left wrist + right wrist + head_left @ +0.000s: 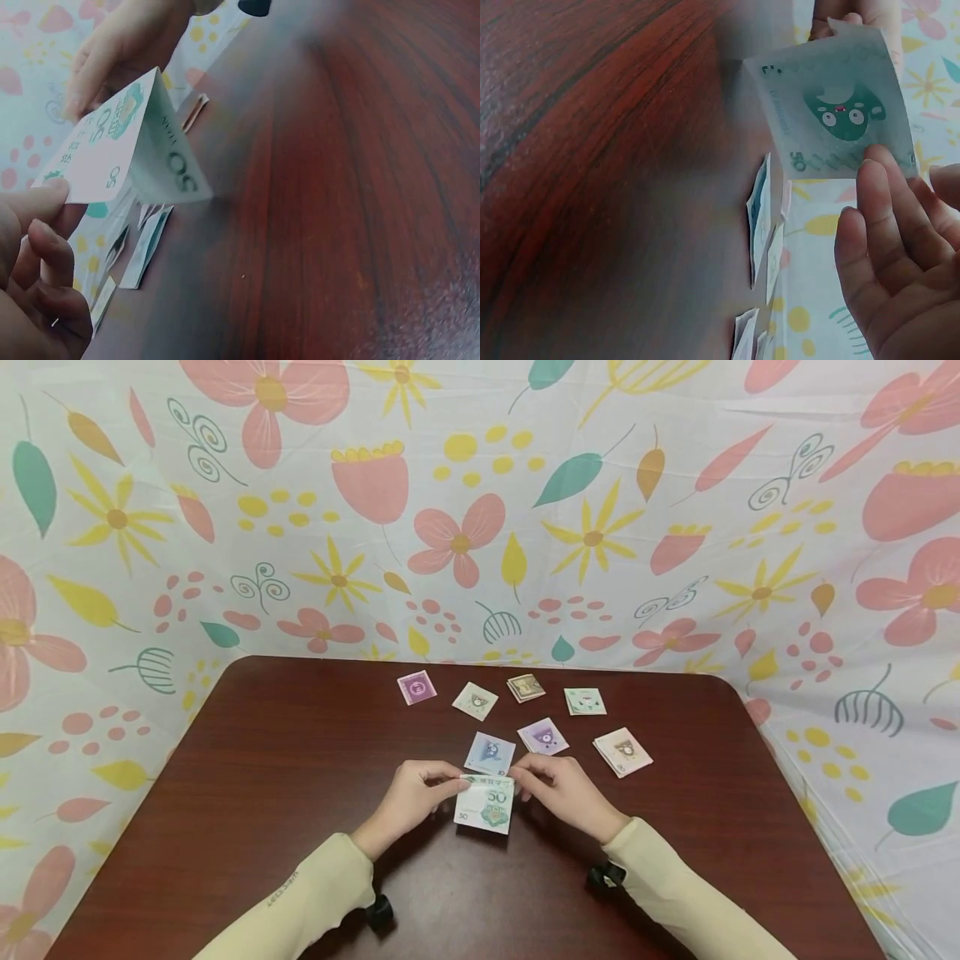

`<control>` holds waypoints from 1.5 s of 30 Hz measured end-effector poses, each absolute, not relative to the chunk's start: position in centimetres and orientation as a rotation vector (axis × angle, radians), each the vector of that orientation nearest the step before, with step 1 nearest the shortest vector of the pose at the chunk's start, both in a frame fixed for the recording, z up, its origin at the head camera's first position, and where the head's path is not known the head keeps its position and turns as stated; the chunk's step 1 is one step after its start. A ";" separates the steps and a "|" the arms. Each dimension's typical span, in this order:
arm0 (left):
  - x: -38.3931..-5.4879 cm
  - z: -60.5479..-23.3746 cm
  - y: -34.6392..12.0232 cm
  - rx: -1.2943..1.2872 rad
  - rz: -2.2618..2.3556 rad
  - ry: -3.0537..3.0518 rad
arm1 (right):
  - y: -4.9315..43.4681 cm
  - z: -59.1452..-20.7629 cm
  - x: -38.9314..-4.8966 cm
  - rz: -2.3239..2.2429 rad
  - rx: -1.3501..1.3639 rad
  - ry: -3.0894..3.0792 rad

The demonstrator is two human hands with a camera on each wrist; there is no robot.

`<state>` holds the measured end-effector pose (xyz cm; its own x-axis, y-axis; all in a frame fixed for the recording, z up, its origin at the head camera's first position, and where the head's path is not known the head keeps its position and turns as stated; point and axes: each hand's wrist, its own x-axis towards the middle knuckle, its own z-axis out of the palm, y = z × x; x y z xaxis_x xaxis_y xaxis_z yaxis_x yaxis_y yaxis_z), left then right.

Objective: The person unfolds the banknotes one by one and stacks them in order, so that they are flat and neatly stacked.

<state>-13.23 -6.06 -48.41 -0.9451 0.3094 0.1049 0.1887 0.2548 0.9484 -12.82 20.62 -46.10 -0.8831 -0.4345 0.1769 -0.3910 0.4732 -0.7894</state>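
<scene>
A folded green play banknote (pixel 483 806) marked 50 is held above the table in front of me. My left hand (pixel 415 797) pinches its upper left edge between thumb and index finger. At the upper right corner my right hand (pixel 561 789) grips the note with its fingertips. The left wrist view shows the banknote (pixel 101 142) creased, one flap hanging down. On the underside of the banknote (pixel 847 112), a green cartoon face shows in the right wrist view, with fingers of the right hand (pixel 900 262) against it. Just beyond lies a blue folded note (pixel 490 750).
Beyond the hands on the dark wooden table (pixel 300 752) lie a purple note (pixel 543 737), a brown note (pixel 624 752), a green note (pixel 585 702), a darker brown note (pixel 527 687), a pale note (pixel 475 701) and a magenta note (pixel 416 687). Flowered cloth (pixel 457 610) hangs behind.
</scene>
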 end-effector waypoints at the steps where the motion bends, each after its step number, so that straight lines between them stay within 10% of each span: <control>1: -13.3 -48.4 -6.1 0.485 1.802 2.402 | 20.7 -46.1 -12.8 -1.408 -0.744 2.648; 45: -12.7 -49.8 -7.8 0.641 1.205 2.871 | 23.7 -48.0 -12.4 -1.178 -0.712 2.772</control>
<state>-12.73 -7.83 -49.75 -0.9180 0.3501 0.1862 0.3781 0.6314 0.6771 -12.37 23.68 -48.02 -0.8931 -0.4297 0.1333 -0.3943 0.6048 -0.6919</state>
